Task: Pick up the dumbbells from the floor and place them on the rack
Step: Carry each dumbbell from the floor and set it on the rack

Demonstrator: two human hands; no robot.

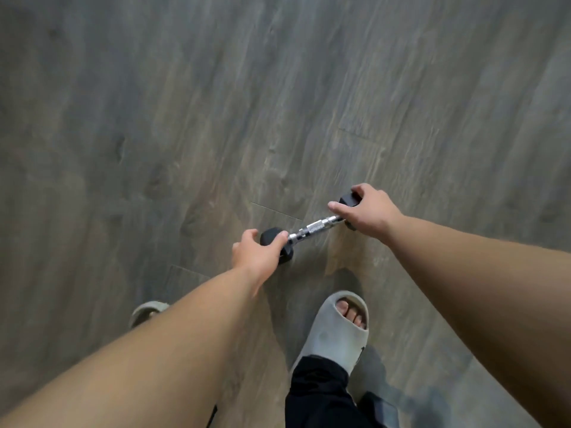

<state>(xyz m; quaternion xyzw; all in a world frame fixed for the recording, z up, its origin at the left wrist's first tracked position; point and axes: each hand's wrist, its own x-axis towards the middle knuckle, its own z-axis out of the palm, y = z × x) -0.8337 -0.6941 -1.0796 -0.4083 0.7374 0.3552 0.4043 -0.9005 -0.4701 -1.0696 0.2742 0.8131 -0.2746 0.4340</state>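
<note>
A dumbbell (315,227) with black hex heads and a knurled chrome handle lies slanted over the grey wood floor, a little ahead of my feet. My left hand (255,253) grips its near-left head from above, fingers wrapped over the black rubber. My right hand (369,211) clasps the far-right head, which is mostly hidden under the palm. The chrome handle between the two hands is bare. No rack is in view.
My right foot in a grey slide sandal (336,332) stands just behind the dumbbell; the left sandal (146,310) peeks out beside my left forearm. A dark object (380,409) sits at the bottom edge by my right leg. Wood-plank floor (216,103) stretches ahead.
</note>
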